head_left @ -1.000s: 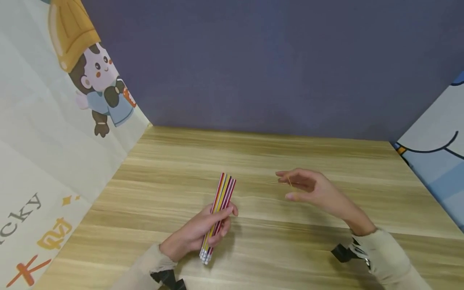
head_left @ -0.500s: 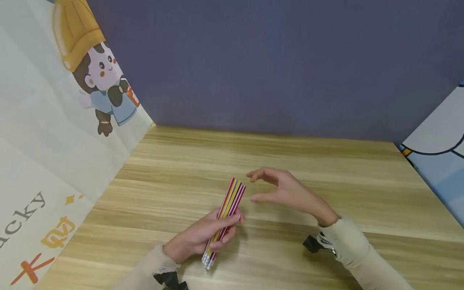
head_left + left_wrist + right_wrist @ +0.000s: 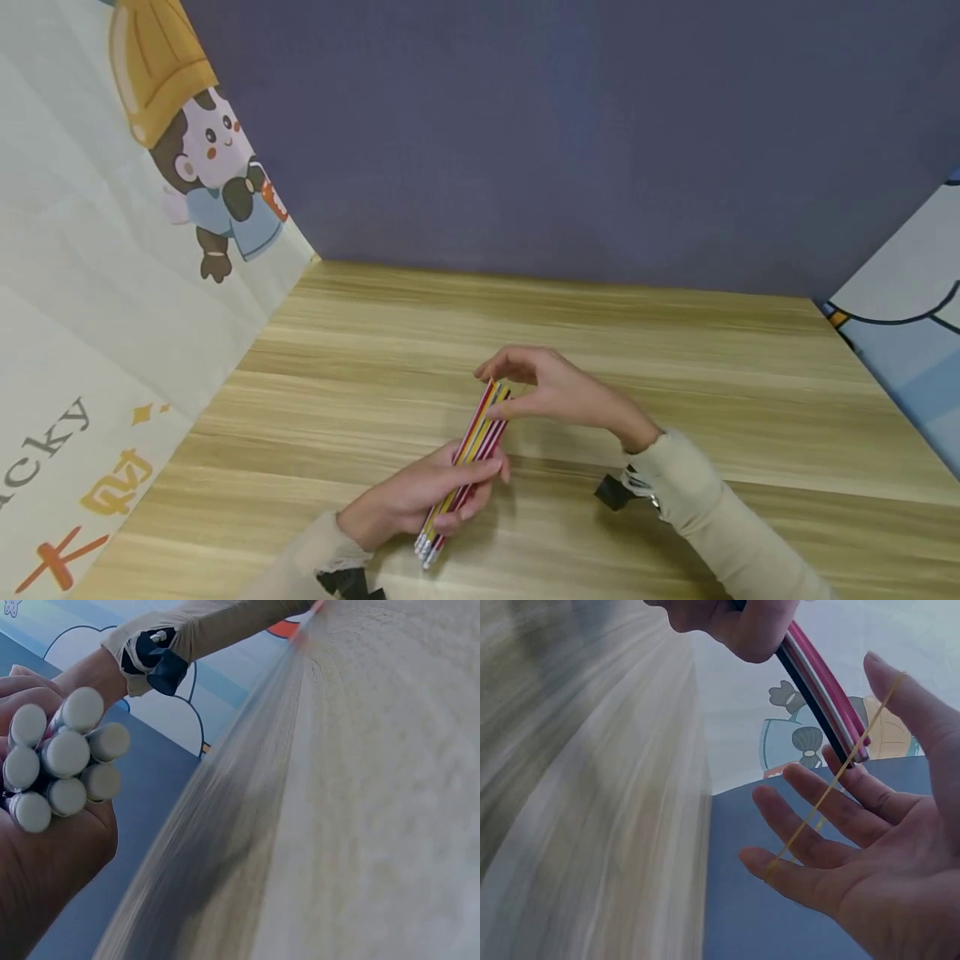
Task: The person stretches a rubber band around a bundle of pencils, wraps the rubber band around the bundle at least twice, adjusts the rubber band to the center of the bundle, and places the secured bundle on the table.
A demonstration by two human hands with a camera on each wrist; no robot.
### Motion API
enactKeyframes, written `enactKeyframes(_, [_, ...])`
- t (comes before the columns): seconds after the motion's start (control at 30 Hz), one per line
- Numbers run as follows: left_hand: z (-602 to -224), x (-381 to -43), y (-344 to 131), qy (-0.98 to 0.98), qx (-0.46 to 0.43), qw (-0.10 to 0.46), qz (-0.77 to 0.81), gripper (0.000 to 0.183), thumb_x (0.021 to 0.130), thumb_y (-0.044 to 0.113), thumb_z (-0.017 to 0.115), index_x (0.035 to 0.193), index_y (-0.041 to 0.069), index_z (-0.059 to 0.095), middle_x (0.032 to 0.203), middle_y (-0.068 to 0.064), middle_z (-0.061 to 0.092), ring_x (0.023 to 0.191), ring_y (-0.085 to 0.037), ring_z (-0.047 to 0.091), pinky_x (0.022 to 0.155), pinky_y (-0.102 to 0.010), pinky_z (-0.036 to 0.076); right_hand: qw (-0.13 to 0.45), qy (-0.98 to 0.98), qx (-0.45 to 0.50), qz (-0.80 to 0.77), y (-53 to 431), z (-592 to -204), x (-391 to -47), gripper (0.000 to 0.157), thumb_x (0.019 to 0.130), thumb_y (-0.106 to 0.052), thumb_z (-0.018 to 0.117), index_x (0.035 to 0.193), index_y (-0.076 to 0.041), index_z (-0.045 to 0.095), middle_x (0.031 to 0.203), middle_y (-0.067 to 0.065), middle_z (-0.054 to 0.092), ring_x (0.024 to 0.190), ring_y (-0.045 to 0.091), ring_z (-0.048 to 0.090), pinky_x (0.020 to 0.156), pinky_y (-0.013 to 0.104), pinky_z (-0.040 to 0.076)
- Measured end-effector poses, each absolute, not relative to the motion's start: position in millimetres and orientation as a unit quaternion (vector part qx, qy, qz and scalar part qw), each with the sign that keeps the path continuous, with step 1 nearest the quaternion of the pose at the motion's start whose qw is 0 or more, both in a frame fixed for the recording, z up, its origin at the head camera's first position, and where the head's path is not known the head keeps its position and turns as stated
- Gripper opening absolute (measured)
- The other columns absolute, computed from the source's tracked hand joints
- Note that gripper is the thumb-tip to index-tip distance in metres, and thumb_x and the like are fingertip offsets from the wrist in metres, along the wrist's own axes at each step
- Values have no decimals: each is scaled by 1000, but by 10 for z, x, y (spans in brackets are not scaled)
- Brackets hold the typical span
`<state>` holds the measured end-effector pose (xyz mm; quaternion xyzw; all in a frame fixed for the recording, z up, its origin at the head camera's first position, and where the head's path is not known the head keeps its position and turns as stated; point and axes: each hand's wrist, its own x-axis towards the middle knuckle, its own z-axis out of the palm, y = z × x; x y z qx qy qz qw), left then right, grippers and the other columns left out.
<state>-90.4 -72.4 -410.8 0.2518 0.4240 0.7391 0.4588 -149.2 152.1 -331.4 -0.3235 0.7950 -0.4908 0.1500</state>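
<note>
In the head view my left hand [image 3: 442, 487] grips a bundle of striped pencils [image 3: 480, 433], thumb across the top. The bundle slants, its eraser ends nearest me. Several white erasers [image 3: 66, 754] face the camera in the left wrist view. My right hand [image 3: 558, 387] is at the far ends of the pencils, thumb and fingers spread to either side of them. In the right wrist view a thin yellow rubber band [image 3: 826, 795] is stretched between the thumb and fingers of that hand. The pencils' far tips overlap the band there.
A wood-grain table [image 3: 360, 350] lies under both hands. Behind it stands a dark blue-grey panel [image 3: 555, 142]. A white printed sheet [image 3: 67, 275] with a cartoon figure borders the left, and another printed sheet [image 3: 900, 350] the right.
My right hand has moved left, from apart on the right to the far ends of the pencils. My left hand keeps its grip and has shifted slightly right.
</note>
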Motion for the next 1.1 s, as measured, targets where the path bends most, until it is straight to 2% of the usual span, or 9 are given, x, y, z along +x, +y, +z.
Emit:
enactKeyframes(0.13, [-4119, -899, -721, 427, 252, 458, 738, 17, 109, 22, 41, 110, 12, 55, 61, 7, 51, 38, 1, 39, 32, -16, 28, 172, 785, -325, -499, 1476, -3381, -1505, 36, 87, -24, 79, 118, -13, 65, 127, -1, 64, 116, 15, 61, 107, 38, 46])
enactKeyframes(0.33, [-4126, -907, -736, 439, 249, 450, 737, 18, 108, 23, 41, 110, 11, 55, 61, 8, 51, 38, 1, 39, 32, -16, 28, 220, 759, -317, -525, 1406, -3559, -1495, 30, 89, -23, 77, 114, -9, 68, 108, 6, 70, 88, 26, 68, 77, 42, 60])
enactKeyframes(0.4, [-4120, -919, -745, 448, 248, 444, 736, 18, 108, 22, 42, 110, 10, 55, 61, 7, 51, 38, 1, 39, 32, -16, 29, 227, 753, -317, -531, 1402, -3610, -1497, 25, 90, -23, 76, 109, -8, 69, 98, 7, 71, 82, 33, 66, 70, 43, 59])
enactKeyframes(0.5, [-4103, -948, -766, 467, 232, 434, 735, 18, 107, 23, 45, 111, 9, 55, 59, 7, 51, 37, 1, 39, 32, -16, 29, 230, 743, -321, -541, 1402, -3649, -1508, 21, 93, -23, 73, 106, -8, 68, 91, 6, 71, 82, 39, 65, 71, 46, 58])
enactKeyframes(0.63, [-4074, -1004, -800, 485, 198, 417, 743, 18, 107, 25, 47, 112, 9, 53, 59, 7, 50, 38, 1, 39, 33, -15, 29, 244, 729, -323, -553, 1429, -3633, -1514, 20, 98, -21, 66, 112, -8, 64, 85, 9, 71, 76, 37, 66, 67, 49, 58])
enactKeyframes(0.8, [-4031, -1064, -845, 493, 175, 381, 762, 18, 107, 25, 46, 110, 9, 53, 57, 9, 47, 39, 1, 38, 34, -14, 29, 215, 721, -303, -585, 1522, -3547, -1518, 22, 99, -10, 62, 117, -3, 52, 65, 13, 57, 55, 31, 54, 50, 41, 49])
enactKeyframes(0.9, [-4015, -1066, -862, 496, 173, 375, 764, 18, 107, 25, 48, 111, 9, 54, 56, 9, 45, 38, 1, 37, 34, -14, 29, 173, 711, -315, -604, 1575, -3494, -1527, 14, 97, -1, 58, 110, 1, 53, 67, 14, 52, 54, 25, 48, 49, 36, 50])
enactKeyframes(1.0, [-4001, -1057, -864, 500, 170, 371, 764, 19, 106, 25, 49, 111, 8, 55, 55, 9, 45, 37, 1, 38, 34, -15, 29, 152, 708, -330, -606, 1599, -3441, -1516, 7, 97, 1, 56, 101, 5, 61, 76, 15, 57, 59, 21, 51, 49, 35, 53])
enactKeyframes(1.1, [-3993, -1054, -864, 502, 161, 365, 767, 19, 106, 25, 50, 111, 7, 55, 55, 9, 46, 37, 1, 39, 34, -15, 28, 144, 722, -318, -598, 1589, -3444, -1505, 12, 98, -2, 58, 97, 5, 68, 88, 16, 65, 62, 19, 56, 49, 35, 54])
